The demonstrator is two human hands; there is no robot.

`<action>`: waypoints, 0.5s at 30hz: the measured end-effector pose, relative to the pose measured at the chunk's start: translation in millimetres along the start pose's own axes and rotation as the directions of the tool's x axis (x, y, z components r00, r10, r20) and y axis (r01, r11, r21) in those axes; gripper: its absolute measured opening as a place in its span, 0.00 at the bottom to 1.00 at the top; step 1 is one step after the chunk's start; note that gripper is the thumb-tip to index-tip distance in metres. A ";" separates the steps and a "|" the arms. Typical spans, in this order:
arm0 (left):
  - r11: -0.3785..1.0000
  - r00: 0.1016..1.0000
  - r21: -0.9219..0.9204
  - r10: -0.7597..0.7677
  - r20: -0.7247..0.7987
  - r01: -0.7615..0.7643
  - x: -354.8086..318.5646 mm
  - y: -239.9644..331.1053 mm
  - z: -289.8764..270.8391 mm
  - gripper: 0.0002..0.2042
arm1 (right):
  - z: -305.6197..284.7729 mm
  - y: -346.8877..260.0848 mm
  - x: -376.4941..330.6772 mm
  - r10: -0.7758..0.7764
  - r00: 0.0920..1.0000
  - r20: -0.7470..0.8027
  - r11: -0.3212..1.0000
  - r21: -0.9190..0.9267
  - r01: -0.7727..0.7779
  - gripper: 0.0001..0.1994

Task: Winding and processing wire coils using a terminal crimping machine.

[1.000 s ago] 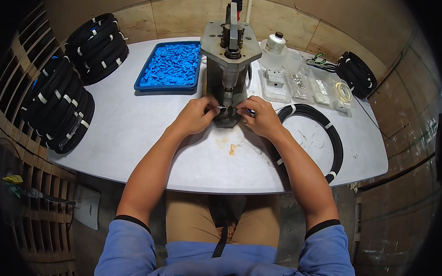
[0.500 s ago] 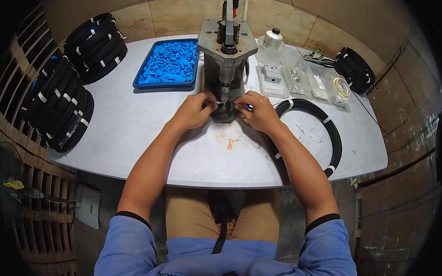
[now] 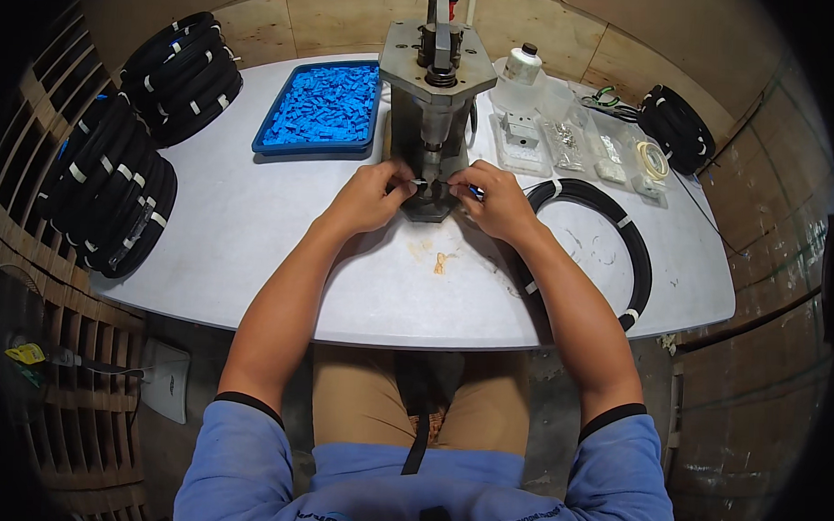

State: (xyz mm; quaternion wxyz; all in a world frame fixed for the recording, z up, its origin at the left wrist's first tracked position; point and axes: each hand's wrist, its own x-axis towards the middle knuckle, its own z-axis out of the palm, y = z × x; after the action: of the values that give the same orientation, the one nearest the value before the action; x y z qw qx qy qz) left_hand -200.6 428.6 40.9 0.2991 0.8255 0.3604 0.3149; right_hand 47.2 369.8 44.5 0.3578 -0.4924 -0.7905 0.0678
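Observation:
A grey metal hand press [image 3: 435,110] stands upright at the table's middle, its ram pointing down between my hands. My left hand [image 3: 373,196] is closed in a pinch at the left of the press's lower tool, with a small pale piece [image 3: 420,182] at its fingertips. On the other side, my right hand [image 3: 492,202] is also closed, its fingertips close to the tool. A bit of a small blue piece [image 3: 475,190] shows within its curled fingers. What lies right under the ram is too small and dark to make out. Beside my right forearm lies a coil of black cable [image 3: 636,259].
A blue tray [image 3: 256,143] full of small blue pieces sits left of the press. Stacked black coils [image 3: 116,190] line the left side. At the back right are a white bottle [image 3: 523,65], bags of small metal parts [image 3: 565,144], a tape roll [image 3: 653,160] and another coil stack [image 3: 676,130].
The whole view has shifted slightly, so the table and press sit a little higher and further right. Both hands stay pinched at the press tool, with little visible change.

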 end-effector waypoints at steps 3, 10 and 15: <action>1.000 1.000 -0.023 0.008 0.006 -0.008 -0.1 -1.2 1.0 0.10 | -0.4 -1.3 0.0 0.023 1.000 0.016 1.000 0.013 -0.023 0.07; 1.000 1.000 -0.012 -0.012 0.020 0.012 -0.3 1.0 -0.2 0.11 | 1.8 0.3 -0.8 0.032 0.999 0.003 0.999 0.040 -0.032 0.07; 1.000 1.000 -0.007 -0.006 0.013 0.006 -1.3 -0.8 0.5 0.10 | 0.0 -4.2 0.1 0.028 1.000 0.007 0.999 0.024 -0.029 0.07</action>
State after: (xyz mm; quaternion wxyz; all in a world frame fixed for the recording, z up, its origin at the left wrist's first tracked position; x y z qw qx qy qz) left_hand -201.3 427.9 39.6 0.3052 0.8254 0.3599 0.3099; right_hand 44.1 367.7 46.5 0.3600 -0.4990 -0.7838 0.0842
